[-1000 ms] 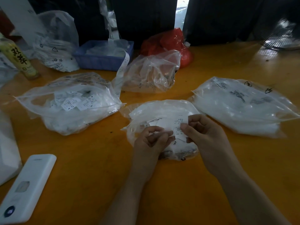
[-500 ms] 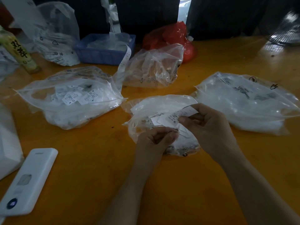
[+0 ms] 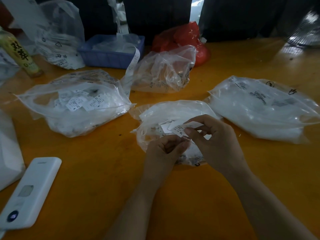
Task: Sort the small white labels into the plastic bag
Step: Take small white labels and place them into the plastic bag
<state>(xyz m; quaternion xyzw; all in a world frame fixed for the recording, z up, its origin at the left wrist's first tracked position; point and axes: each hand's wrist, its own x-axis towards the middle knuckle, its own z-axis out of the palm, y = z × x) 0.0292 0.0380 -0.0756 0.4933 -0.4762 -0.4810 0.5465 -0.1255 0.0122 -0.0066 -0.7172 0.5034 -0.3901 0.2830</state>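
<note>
A small clear plastic bag (image 3: 174, 111) with white labels inside lies in the middle of the orange table. My right hand (image 3: 216, 144) pinches a small white label (image 3: 181, 129) marked XL just above the bag's mouth. My left hand (image 3: 166, 149) has its fingers curled at the bag's near edge and seems to pinch the plastic there. More loose labels (image 3: 164, 127) show inside the bag beside the held one.
A larger bag of labels (image 3: 76, 104) lies to the left, another full bag (image 3: 263, 108) to the right, a crumpled bag (image 3: 164, 71) behind. A blue basket (image 3: 110, 56), red bag (image 3: 187, 37), bottle (image 3: 19, 54) and white device (image 3: 29, 193) stand around.
My right hand has turned the label and carried it a little left over the bag's mouth. My left hand stayed at the bag's near edge.
</note>
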